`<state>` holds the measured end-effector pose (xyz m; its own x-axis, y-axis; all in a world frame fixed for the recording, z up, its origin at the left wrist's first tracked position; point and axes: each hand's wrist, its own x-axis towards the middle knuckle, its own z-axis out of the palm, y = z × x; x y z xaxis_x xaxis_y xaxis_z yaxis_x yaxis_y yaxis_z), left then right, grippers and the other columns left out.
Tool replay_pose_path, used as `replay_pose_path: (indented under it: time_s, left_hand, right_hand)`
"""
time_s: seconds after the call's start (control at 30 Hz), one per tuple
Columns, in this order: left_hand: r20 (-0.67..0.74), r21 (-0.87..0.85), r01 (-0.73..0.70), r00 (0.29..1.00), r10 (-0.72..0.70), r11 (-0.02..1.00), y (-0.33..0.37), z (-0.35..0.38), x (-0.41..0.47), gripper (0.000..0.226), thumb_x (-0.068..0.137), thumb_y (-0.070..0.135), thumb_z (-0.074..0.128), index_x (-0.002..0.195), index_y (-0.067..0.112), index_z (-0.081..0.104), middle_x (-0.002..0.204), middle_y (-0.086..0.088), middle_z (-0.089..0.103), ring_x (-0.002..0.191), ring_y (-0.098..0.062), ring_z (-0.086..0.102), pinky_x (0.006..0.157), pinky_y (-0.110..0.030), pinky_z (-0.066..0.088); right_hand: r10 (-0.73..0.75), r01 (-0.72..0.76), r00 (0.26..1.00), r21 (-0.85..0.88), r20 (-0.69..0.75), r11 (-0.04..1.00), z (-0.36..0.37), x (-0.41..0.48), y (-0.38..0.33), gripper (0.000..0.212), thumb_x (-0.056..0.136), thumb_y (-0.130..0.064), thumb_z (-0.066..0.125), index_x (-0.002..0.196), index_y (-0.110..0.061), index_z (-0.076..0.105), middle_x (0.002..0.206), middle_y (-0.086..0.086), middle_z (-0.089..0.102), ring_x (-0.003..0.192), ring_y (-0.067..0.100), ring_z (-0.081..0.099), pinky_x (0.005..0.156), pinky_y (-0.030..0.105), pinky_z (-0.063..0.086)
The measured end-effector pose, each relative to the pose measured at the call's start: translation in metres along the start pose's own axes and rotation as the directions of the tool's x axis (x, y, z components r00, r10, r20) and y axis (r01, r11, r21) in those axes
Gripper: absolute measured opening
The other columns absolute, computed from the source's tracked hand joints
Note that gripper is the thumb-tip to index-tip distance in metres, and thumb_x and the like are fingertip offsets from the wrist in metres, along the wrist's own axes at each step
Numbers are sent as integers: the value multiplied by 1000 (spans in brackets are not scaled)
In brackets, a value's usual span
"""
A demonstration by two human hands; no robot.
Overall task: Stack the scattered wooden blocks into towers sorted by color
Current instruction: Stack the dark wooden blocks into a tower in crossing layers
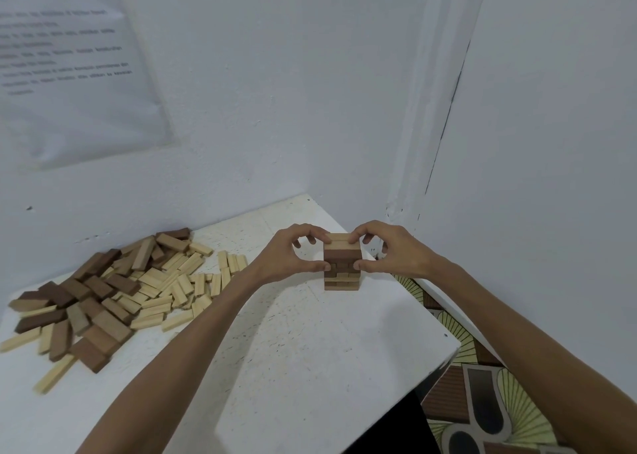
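Head view: looks down on a white table pushed into a corner between two pale walls.
Tower: a short tower of wooden blocks stands on the table near its far right corner, with a pale layer on top, a dark layer beneath it and mixed layers lower down.
Left hand: the left hand grips the tower's left side, fingertips curled onto the top layer's edge and thumb pressed against a layer lower down.
Right hand: the right hand mirrors it on the tower's right side, fingers curled on the top edge and thumb on the side below.
Loose blocks: a pile of dark and pale blocks is spread over the table's left part, reaching back to the left wall.
In the way: a few pale blocks at the pile's right fringe lie just beside the left wrist; the left forearm crosses the tabletop between pile and tower.
Table edges: the right edge runs close beside the tower, and the right forearm reaches in across it; the near right corner juts out over the floor, which is patterned.
Open room: a broad white stretch of tabletop lies in front of the tower, between the two forearms, down to the near edge.
Right wall: it stands near behind the right hand, and a dark crack runs down the wall corner.
Left wall: a paper sheet with blurred print hangs above the pile.
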<state>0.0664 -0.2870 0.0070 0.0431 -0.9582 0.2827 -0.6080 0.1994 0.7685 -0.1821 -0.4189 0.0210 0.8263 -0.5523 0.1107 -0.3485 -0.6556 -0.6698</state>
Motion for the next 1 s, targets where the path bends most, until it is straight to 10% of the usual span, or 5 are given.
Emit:
replay_pose_path:
  time_s: [0.77, 1.0]
  left_hand:
    - [38, -85, 80, 996, -77, 993, 2, 4, -3, 45, 71, 41, 88, 111, 33, 69, 127, 14, 69, 110, -16, 62, 89, -52, 49]
    - [34, -121, 94, 995, -91, 988, 4, 0, -7, 58, 69, 38, 92, 120, 34, 63, 143, 19, 59, 128, -8, 56, 102, -42, 47]
  right_hand:
    - [86, -84, 996, 86, -14, 993, 1, -1, -2, 44, 78, -35, 88, 115, -44, 65, 124, -22, 59, 114, -4, 53, 82, 22, 43]
    - [49, -49, 999, 44, -10, 998, 4, -3, -9, 72, 75, -65, 81, 135, -49, 45, 145, -25, 46, 133, 2, 44, 102, 34, 43]
